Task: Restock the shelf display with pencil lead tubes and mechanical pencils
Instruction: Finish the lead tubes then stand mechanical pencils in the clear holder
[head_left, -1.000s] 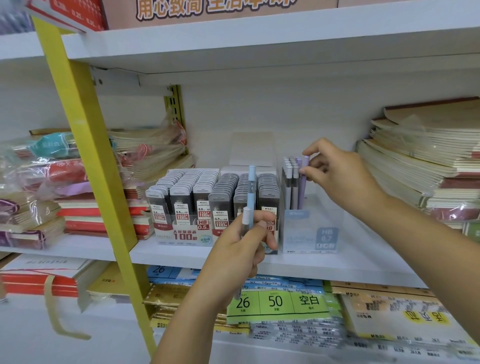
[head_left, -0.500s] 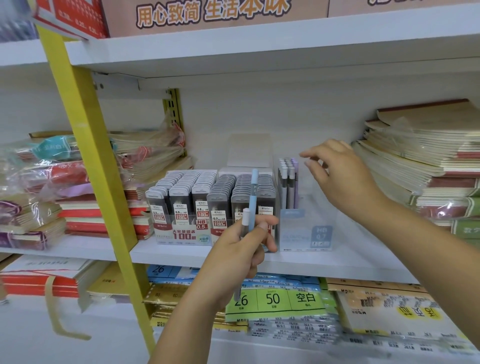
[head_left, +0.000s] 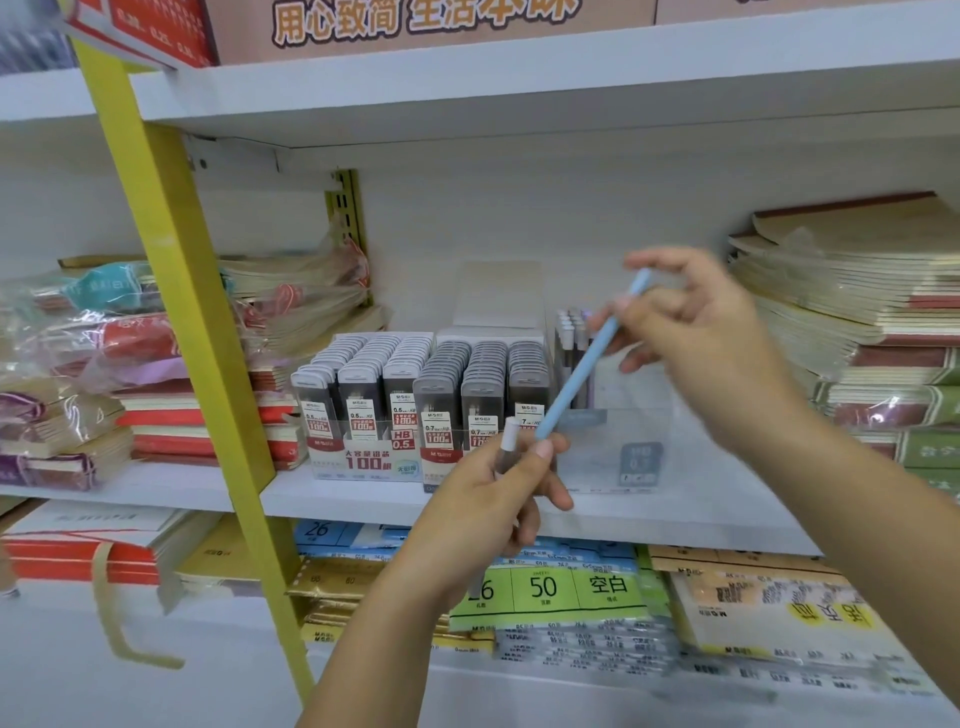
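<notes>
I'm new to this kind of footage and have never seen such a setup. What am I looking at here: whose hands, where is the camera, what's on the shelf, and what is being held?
There is no machine. A person works with bare hands, and one wide-angle camera worn on their head looks forward and down. On the white shelf stands a display box of pencil lead tubes. Beside it on the right is a clear box with a few mechanical pencils upright at its back. Notebook stacks lie further right. The left hand grips a white-capped pencil and the lower end of a light blue pencil. The right hand pinches its upper end, though that hand is blurred.
</notes>
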